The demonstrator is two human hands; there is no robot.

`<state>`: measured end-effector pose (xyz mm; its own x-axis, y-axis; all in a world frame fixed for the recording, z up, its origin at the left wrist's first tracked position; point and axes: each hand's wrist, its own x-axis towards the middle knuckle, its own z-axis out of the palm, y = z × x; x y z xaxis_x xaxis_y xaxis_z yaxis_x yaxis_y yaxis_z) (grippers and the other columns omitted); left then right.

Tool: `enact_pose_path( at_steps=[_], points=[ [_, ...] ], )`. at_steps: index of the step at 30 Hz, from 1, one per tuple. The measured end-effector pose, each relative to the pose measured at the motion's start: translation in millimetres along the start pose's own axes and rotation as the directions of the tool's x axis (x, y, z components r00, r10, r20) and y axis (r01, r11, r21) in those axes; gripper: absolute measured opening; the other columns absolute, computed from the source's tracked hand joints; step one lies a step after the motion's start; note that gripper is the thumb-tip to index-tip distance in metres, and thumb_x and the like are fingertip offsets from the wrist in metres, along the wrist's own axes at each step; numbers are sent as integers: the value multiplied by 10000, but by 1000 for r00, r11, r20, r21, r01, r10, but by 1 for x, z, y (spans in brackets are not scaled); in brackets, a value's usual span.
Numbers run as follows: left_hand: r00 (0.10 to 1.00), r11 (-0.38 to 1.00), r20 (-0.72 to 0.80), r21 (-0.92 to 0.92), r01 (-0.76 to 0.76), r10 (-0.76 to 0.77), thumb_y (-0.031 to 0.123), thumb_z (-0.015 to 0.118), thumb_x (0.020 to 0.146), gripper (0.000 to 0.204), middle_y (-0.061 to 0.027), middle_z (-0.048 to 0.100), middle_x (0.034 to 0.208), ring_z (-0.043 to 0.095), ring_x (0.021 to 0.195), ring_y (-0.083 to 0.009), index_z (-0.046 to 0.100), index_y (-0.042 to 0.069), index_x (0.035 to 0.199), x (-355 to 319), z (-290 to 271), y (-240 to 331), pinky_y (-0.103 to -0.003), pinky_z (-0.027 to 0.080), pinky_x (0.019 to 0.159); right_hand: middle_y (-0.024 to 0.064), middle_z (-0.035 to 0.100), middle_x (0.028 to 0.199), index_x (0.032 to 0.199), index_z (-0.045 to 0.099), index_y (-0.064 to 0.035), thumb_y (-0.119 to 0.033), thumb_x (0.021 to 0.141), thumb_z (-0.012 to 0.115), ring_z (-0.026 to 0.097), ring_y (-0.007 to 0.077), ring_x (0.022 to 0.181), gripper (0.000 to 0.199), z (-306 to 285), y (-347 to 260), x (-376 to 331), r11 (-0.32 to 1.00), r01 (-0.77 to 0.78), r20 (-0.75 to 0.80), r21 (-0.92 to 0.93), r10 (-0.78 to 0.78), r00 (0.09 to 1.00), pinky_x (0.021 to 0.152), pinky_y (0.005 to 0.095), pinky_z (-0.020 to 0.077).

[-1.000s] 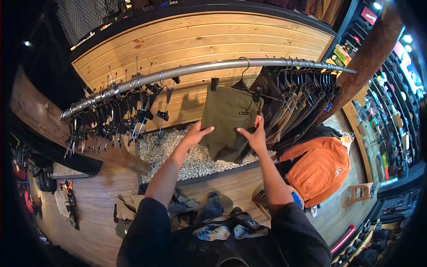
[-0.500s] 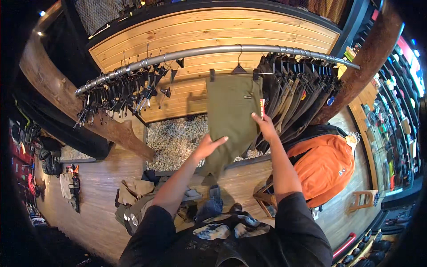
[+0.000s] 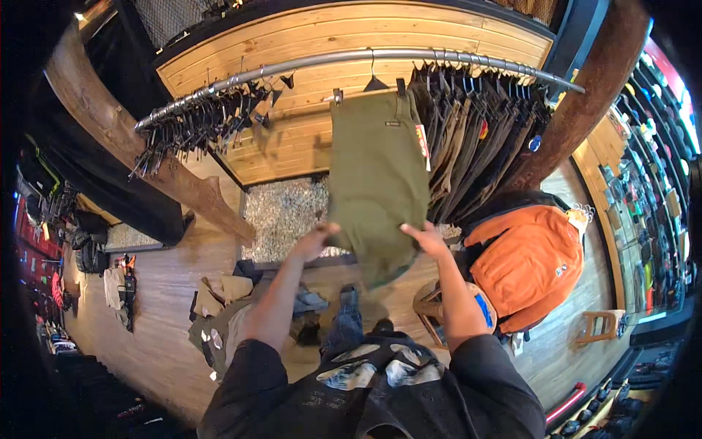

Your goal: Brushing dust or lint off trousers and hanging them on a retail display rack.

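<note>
Trousers (image 3: 376, 183), olive, hang from rail (image 3: 351, 58) | left hand (image 3: 316, 240) and right hand (image 3: 428, 238) fingers grip lower side edges | packed garments (image 3: 482, 124) right, empty hangers (image 3: 197, 124) left

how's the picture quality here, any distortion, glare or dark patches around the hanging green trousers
Head view: strong fisheye bend, the metal rail curves into an arc; black vignette fills the corners; shop lights at the right rim glare; the olive trousers and both hands, left hand and right hand, are evenly lit and fairly sharp.
</note>
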<state>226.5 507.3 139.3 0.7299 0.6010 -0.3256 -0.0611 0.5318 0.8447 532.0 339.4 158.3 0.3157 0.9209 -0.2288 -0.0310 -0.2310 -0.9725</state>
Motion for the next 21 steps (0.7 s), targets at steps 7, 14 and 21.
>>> enact_pose_path(
  at_steps=[7,14,21],
  points=[
    [996,969,-35,-233,-87,81,178,688,910,509,-90,593,1265,593,1124,-230,467,15,1340,-45,38,-20,-431,486,978,-17,611,827,971,666,-34,-313,858,755,518,77,727,313,-33,29,-31,999,-16,84,-35,19,996,654,287,432],
    [986,960,-147,255,116,-80,364,850,750,730,-82,606,1178,617,991,-202,497,25,1291,-45,5,-102,-326,512,821,-30,612,913,1059,654,-42,-342,938,649,517,81,835,323,13,5,-84,959,-49,-159,281,96,982,738,249,417],
    [993,937,-75,332,110,-90,243,798,813,544,-57,606,1242,527,1177,-181,579,42,1270,-53,69,-112,-348,400,1018,26,660,1123,1209,633,-21,-280,903,699,568,124,1023,406,10,63,-91,973,-185,-64,141,195,979,937,288,427]
  ],
)
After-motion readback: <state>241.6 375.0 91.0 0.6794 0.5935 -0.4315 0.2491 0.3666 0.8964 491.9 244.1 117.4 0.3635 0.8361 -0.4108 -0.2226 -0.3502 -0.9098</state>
